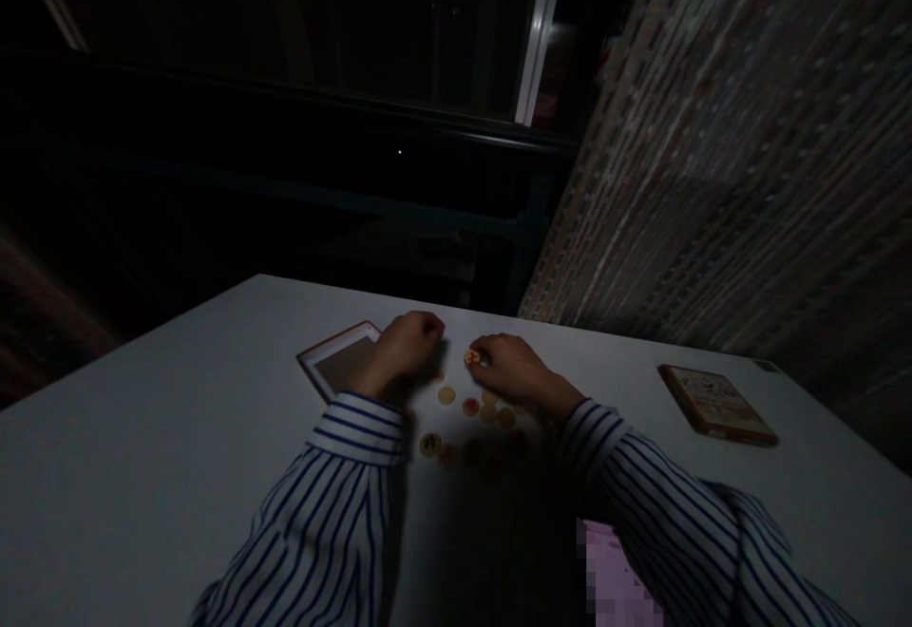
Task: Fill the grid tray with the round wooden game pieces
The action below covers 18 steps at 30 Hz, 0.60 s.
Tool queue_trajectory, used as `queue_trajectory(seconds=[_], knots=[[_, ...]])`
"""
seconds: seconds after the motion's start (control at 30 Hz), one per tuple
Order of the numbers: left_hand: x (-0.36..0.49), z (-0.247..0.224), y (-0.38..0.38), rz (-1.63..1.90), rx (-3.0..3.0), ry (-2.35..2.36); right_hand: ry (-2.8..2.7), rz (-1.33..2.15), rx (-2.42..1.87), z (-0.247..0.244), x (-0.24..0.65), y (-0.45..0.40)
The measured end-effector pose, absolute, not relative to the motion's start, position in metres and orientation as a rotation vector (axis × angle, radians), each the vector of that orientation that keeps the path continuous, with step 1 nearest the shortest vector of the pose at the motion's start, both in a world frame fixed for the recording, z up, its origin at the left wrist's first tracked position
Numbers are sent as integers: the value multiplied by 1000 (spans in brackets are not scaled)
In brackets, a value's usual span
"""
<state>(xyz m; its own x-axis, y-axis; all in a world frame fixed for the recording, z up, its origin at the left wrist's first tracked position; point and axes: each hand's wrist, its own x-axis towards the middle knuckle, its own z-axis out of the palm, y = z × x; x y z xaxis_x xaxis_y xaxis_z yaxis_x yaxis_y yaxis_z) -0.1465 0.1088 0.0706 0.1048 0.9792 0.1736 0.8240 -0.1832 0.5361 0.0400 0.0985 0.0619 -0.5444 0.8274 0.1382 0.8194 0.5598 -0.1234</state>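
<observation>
Several round pieces [446, 395] lie in a loose group on the white table [178, 437], some with red or dark characters and some plain. My right hand [509, 366] pinches one round piece with a red mark [471, 357] between thumb and fingers, above the group. To its left, my left hand [409, 347] has its fingers curled together, beside an open shallow box [338, 366]. Whatever its fingers might hold is hidden. The pieces nearest me sit in deep shadow.
A flat box with a printed lid [719, 406] lies at the right of the table. A pink item [617, 575] is at the near edge, partly blurred out. Beyond the table are a bead curtain [676, 152] and a dark window.
</observation>
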Motion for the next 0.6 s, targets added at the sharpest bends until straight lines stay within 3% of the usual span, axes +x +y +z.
queue_trajectory(seconds=[0.23,0.6], knots=[[-157,87,92,407,2185,1803,-2745,22,-1491,57,32,98],[-158,93,88,303,2177,1779,-2802,13,-1521,60,28,97]])
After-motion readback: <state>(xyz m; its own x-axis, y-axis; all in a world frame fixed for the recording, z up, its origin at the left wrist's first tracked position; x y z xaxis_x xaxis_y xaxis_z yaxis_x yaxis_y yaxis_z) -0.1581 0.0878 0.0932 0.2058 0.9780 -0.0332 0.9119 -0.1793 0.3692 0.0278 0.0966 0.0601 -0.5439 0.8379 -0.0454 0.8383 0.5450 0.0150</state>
